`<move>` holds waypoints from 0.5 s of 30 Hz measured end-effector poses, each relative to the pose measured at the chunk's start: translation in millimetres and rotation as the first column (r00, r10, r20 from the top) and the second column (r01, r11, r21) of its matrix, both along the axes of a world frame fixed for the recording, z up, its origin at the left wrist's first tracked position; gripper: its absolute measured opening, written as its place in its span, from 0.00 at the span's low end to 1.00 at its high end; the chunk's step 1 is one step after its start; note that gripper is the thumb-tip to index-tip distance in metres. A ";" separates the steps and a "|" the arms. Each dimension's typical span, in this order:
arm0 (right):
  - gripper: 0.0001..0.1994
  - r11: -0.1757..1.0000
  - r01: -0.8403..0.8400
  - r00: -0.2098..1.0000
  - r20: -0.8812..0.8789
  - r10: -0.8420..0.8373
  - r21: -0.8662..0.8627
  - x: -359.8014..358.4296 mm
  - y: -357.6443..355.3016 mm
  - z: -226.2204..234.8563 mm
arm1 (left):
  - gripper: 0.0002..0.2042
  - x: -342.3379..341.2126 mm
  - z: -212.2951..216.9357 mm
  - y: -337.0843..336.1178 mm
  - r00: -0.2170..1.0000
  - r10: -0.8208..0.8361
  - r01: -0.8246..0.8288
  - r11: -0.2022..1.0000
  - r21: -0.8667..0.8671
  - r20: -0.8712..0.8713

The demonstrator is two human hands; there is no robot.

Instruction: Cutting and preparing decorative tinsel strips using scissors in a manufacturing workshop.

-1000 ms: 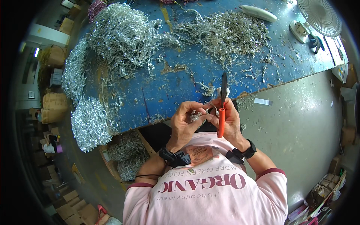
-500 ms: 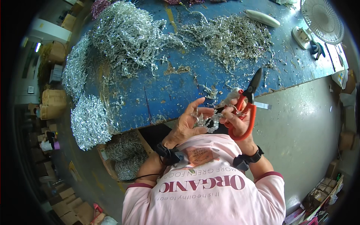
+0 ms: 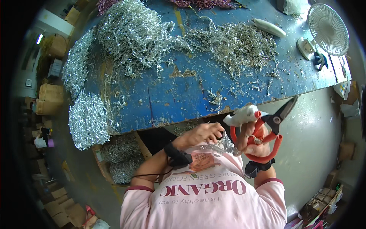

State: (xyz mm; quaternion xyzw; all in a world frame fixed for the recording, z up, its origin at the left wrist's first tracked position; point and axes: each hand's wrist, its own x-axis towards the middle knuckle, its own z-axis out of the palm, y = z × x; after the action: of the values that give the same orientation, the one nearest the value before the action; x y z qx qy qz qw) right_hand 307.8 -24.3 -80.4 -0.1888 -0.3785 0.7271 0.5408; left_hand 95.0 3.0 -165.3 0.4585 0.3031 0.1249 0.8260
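Observation:
Red-handled scissors [image 3: 277,119] are held in my right hand [image 3: 253,143], their dark blades pointing up and to the right, past the table edge. A white wrapping [image 3: 244,115] shows by that hand's upper fingers; I cannot tell whether it covers a finger or a handle. My left hand [image 3: 202,134] is closed with bent fingers on a silver tinsel strand [image 3: 225,144], which stretches between both hands in front of my shirt. The tinsel's end at the right hand is partly hidden by fingers.
On the blue table [image 3: 167,110] lie a big silver tinsel heap [image 3: 131,36], a looser pile of trimmings [image 3: 244,47], a white curved object [image 3: 268,28] and a white fan [image 3: 328,29]. A tinsel bundle [image 3: 89,121] hangs at the left corner. Below stands a tinsel-filled box [image 3: 124,156].
My right hand has moved right and down, turning the scissors so their blades lean further right. My left hand's spread fingers have curled in, and the hand has shifted slightly right and down.

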 end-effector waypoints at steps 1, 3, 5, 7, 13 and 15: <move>0.20 0.999 -0.017 0.998 -0.068 0.014 -0.046 -0.9 -5.1 1.1 | 0.31 10.8 -4.2 0.2 0.997 -0.080 0.081 0.981 0.177 -0.012; 0.21 0.993 -0.075 0.989 -0.138 0.061 -0.096 0.9 -9.5 0.9 | 0.26 24.5 -6.3 -5.8 0.998 -0.010 -0.001 0.987 0.163 0.066; 0.20 0.992 -0.090 0.993 -0.090 0.082 -0.084 4.0 -11.2 0.8 | 0.21 29.5 20.1 -0.8 0.974 -0.092 0.082 0.995 0.056 0.207; 0.20 0.991 -0.116 0.992 -0.050 0.112 -0.074 10.2 -6.8 2.3 | 0.16 19.5 23.5 -0.1 0.971 -0.133 0.137 0.991 -0.008 0.198; 0.20 0.874 0.272 0.125 0.886 -0.447 0.402 14.8 21.1 -14.0 | 0.12 -54.9 78.0 -11.5 0.924 0.382 -0.306 0.694 0.651 0.028; 0.21 0.839 0.149 0.016 0.847 -0.532 0.524 2.5 35.4 -16.2 | 0.13 -79.5 92.8 -24.9 0.797 0.601 -0.422 0.480 0.769 0.062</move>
State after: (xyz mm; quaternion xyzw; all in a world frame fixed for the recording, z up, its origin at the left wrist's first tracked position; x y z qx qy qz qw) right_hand 310.3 11.1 -96.6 -0.6233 -0.6796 0.1962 0.3333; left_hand 15.6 -21.9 -72.5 0.6546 0.4341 0.4296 0.4455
